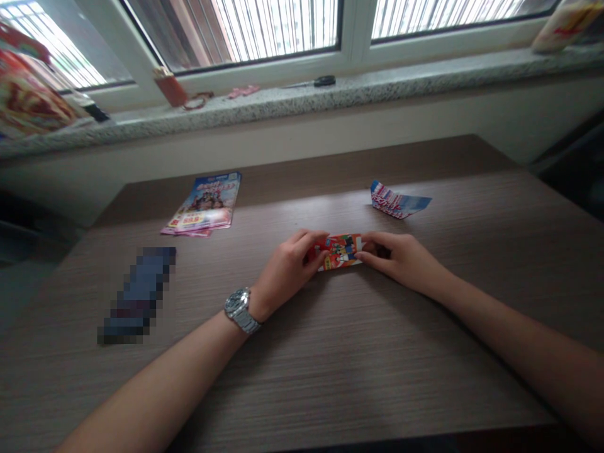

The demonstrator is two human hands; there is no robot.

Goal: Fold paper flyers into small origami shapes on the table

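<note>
A small red printed paper [343,250] with colourful figures lies between my hands, low over the middle of the table. My left hand [295,264], below a silver wristwatch [241,309], pinches its left end between thumb and fingers. At its right end my right hand [399,259] holds the edge in the same way. Behind my right hand a folded blue and pink paper [399,202] stands partly raised on the table.
The brown table [330,365] bears a stack of leaflets [205,204] at the back left and a blurred dark object [139,296] nearer on the left. A stone windowsill [264,107] behind carries a red lighter-like item [170,88] and a black-handled tool [324,81].
</note>
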